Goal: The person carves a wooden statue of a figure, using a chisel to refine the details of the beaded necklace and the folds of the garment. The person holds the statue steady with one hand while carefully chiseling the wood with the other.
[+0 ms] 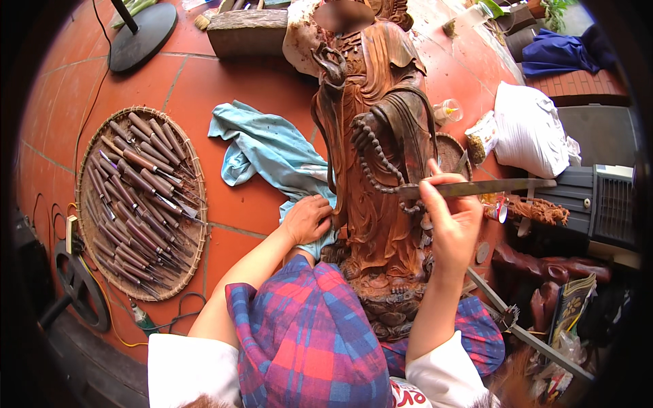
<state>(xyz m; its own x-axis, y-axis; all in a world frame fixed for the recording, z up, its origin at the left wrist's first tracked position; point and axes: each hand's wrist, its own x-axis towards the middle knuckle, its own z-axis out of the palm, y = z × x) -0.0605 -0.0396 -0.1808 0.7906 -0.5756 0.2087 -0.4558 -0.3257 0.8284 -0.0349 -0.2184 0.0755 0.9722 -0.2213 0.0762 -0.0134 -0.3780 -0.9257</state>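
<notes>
A tall carved wooden statue [371,238] in flowing robes stands in front of me, a string of carved beads [378,155] hanging from its lowered hand. My right hand [452,214] is closed round a long, flat, dark metal file [500,187]. The file lies nearly level, its left end at the beads and its other end pointing right. Against the left edge of the statue's robe, my left hand [309,219] has its fingers bent round the wood. A light blue cloth [269,149] lies beside and under that hand.
On the left sits a round woven tray [197,262] with many wooden-handled carving tools. A wooden block [246,32] and a black round stand base [143,37] are farther back. A white sack [534,129], a grey machine [598,204] and a metal bar clamp [544,348] lie to the right.
</notes>
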